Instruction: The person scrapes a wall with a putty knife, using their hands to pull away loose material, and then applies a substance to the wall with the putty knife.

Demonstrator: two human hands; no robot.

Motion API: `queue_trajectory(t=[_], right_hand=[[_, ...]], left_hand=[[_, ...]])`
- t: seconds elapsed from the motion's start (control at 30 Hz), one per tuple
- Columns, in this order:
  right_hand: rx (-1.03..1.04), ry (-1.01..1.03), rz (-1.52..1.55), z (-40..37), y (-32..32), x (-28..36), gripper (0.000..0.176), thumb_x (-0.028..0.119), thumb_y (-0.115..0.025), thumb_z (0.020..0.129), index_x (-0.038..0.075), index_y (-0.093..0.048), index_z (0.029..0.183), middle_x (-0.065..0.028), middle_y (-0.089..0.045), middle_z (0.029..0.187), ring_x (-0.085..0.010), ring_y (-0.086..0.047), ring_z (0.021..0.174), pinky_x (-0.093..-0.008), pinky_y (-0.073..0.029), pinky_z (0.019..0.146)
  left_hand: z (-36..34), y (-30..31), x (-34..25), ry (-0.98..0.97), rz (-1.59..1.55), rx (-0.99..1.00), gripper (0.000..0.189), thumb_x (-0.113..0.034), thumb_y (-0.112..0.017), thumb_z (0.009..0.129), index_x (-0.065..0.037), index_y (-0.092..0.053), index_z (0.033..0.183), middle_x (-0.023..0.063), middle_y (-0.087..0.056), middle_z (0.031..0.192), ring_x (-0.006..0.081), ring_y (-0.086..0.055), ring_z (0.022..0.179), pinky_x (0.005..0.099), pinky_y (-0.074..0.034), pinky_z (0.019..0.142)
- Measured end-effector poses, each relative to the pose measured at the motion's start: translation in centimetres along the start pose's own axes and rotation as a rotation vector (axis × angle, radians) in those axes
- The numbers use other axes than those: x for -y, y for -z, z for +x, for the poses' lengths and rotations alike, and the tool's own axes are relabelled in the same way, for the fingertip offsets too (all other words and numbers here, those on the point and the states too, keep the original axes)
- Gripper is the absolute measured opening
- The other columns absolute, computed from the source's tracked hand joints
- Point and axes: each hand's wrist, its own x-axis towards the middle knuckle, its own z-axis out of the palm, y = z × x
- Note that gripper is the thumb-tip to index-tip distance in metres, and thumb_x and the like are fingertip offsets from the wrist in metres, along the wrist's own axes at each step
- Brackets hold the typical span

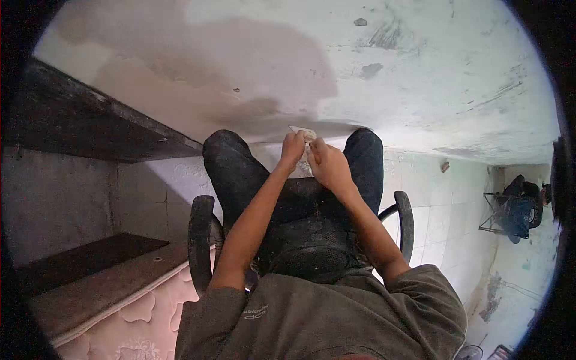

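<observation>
My left hand [292, 150] and my right hand [329, 163] meet between my knees, their fingers closed. At the fingertips shows a small whitish, lumpy piece [309, 135] with a pale pointed corner at its far left. Both hands seem to grip it, though the fingers hide much of it and I cannot make out its kind. Below and around the hands are my dark trousers [240, 174], with the knees spread apart.
I sit in a chair with black armrests [201, 240]. A stained pale wall [420, 90] rises close ahead. To the left are a dark shelf [108, 120] and a pink quilted mattress [138, 312]. Dark cloth items [519, 210] hang on a folding frame at the far right, beyond the tiled floor [444, 228].
</observation>
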Motion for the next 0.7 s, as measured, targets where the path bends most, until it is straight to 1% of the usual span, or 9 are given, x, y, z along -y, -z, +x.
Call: queue_trajectory(t=[0.07, 0.2, 0.27, 0.4, 0.47, 0.57, 0.6, 0.67, 0.7], right_hand=[[0.047, -0.045, -0.024, -0.2, 0.2, -0.9, 0.017, 0.013, -0.058, 0.085, 0.001, -0.052, 0.095, -0.0230, -0.062, 0.076, -0.0423, -0.061, 0.073, -0.0499, -0.048, 0.065], [0.050, -0.069, -0.107, 0.5, 0.4, -2.1, 0.023, 0.021, -0.059, 0.084, 0.002, -0.053, 0.097, -0.0243, -0.063, 0.077, -0.0421, -0.062, 0.071, -0.0506, -0.051, 0.065], [0.089, -0.059, -0.195, 1.3, 0.3, -2.4, 0.024, 0.023, -0.059, 0.083, 0.003, -0.054, 0.095, -0.0237, -0.063, 0.079, -0.0410, -0.063, 0.071, -0.0507, -0.051, 0.064], [0.091, -0.028, -0.213, 2.6, -1.2, -3.5, 0.023, 0.023, -0.058, 0.083, 0.003, -0.055, 0.094, -0.0227, -0.063, 0.082, -0.0401, -0.064, 0.071, -0.0510, -0.051, 0.063], [0.111, -0.084, -0.272, 3.2, -2.5, -4.3, 0.022, 0.022, -0.057, 0.084, 0.002, -0.056, 0.093, -0.0202, -0.064, 0.081, -0.0403, -0.063, 0.071, -0.0515, -0.051, 0.063], [0.029, -0.050, -0.202, 4.0, -3.5, -5.2, 0.019, 0.021, -0.057, 0.087, 0.002, -0.054, 0.091, -0.0219, -0.063, 0.079, -0.0426, -0.061, 0.072, -0.0531, -0.048, 0.064], [0.033, -0.048, -0.203, 4.4, -3.4, -5.5, 0.019, 0.021, -0.057, 0.087, 0.002, -0.054, 0.091, -0.0219, -0.063, 0.079, -0.0426, -0.061, 0.072, -0.0531, -0.048, 0.064], [0.057, 0.047, -0.199, 5.2, -2.9, -6.2, 0.020, 0.020, -0.055, 0.088, 0.002, -0.058, 0.094, -0.0209, -0.065, 0.076, -0.0425, -0.063, 0.070, -0.0527, -0.050, 0.063], [0.061, 0.046, -0.199, 5.6, -2.5, -6.3, 0.020, 0.020, -0.055, 0.088, 0.002, -0.058, 0.094, -0.0209, -0.065, 0.076, -0.0425, -0.063, 0.070, -0.0527, -0.050, 0.063]], left_hand=[[-1.0, 0.5, -1.7, 0.038, 0.100, 0.030, 0.038, -0.032, -0.051, 0.086, 0.003, -0.066, 0.087, 0.0097, -0.063, 0.070, 0.0210, -0.058, 0.059, 0.0354, -0.045, 0.055], [-1.4, 0.7, -3.9, 0.013, 0.020, 0.003, 0.037, -0.032, -0.052, 0.085, 0.002, -0.066, 0.088, 0.0060, -0.058, 0.064, 0.0211, -0.053, 0.054, 0.0372, -0.043, 0.052], [-1.9, 1.0, -5.3, -0.079, 0.112, -0.031, 0.043, -0.034, -0.052, 0.085, 0.006, -0.066, 0.084, 0.0287, -0.064, 0.082, 0.0412, -0.064, 0.080, 0.0465, -0.047, 0.074], [-2.5, 0.5, -5.3, -0.168, 0.275, -0.111, 0.043, -0.035, -0.053, 0.084, 0.006, -0.066, 0.079, 0.0270, -0.064, 0.075, 0.0432, -0.064, 0.077, 0.0484, -0.048, 0.071], [-2.3, -0.1, -4.2, -0.338, 0.491, -0.181, 0.042, -0.035, -0.055, 0.085, 0.006, -0.065, 0.079, 0.0266, -0.064, 0.077, 0.0444, -0.063, 0.078, 0.0490, -0.048, 0.070], [-4.4, 0.0, -7.9, -0.269, 0.395, -0.111, 0.035, -0.036, -0.057, 0.087, -0.002, -0.066, 0.090, 0.0216, -0.066, 0.081, 0.0356, -0.066, 0.080, 0.0448, -0.049, 0.070], [-4.4, -0.1, -7.7, -0.266, 0.393, -0.114, 0.035, -0.036, -0.057, 0.087, -0.002, -0.066, 0.090, 0.0216, -0.066, 0.081, 0.0356, -0.066, 0.080, 0.0448, -0.049, 0.070], [-4.4, -0.3, -7.2, -0.417, 0.227, -0.089, 0.031, -0.030, -0.061, 0.088, -0.002, -0.063, 0.101, 0.0184, -0.066, 0.086, 0.0343, -0.065, 0.075, 0.0440, -0.050, 0.067], [-4.1, -0.3, -6.6, -0.413, 0.226, -0.089, 0.031, -0.030, -0.061, 0.088, -0.002, -0.063, 0.101, 0.0184, -0.066, 0.086, 0.0343, -0.065, 0.075, 0.0440, -0.050, 0.067]])
